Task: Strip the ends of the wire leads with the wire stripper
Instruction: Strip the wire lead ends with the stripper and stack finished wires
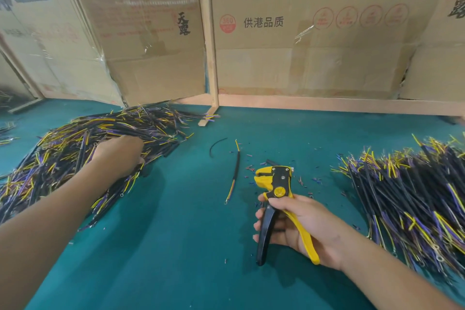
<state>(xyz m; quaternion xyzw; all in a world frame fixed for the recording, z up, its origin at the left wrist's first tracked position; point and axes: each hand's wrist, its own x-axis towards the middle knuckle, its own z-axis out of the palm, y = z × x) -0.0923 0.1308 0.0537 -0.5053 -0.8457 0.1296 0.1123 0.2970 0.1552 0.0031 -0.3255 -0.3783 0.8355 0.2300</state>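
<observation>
Two heaps of black-sleeved wire leads are flanking the wire stripper [278, 185], and everything here is easiest placed from that tool. The right hand [299, 226] is holding the stripper just above the green table [176, 246], its fingers curling round the black handle and its palm backing the yellow one, with the handles spread apart and the head pointing away from the person toward the cardboard wall [302, 45]. Far to the stripper's left, the left hand [118, 156] is lying palm-down on the left pile of leads [75, 146]; its fingers are sinking among the wires, so I cannot tell whether they are pinching one or only resting there. To the stripper's right the right pile of leads [412, 196] is lying near the right forearm. Between the left pile and the stripper, just beside the tool's head, a single loose lead [235, 173] is lying with its long axis running roughly away from the person, about parallel to the stripper. Judging from this, the left hand is the one feeding: any lead it takes will have to travel rightward and turn so that an end is facing the open head. Small bits of cut insulation [251, 167] are lying scattered around the head.
</observation>
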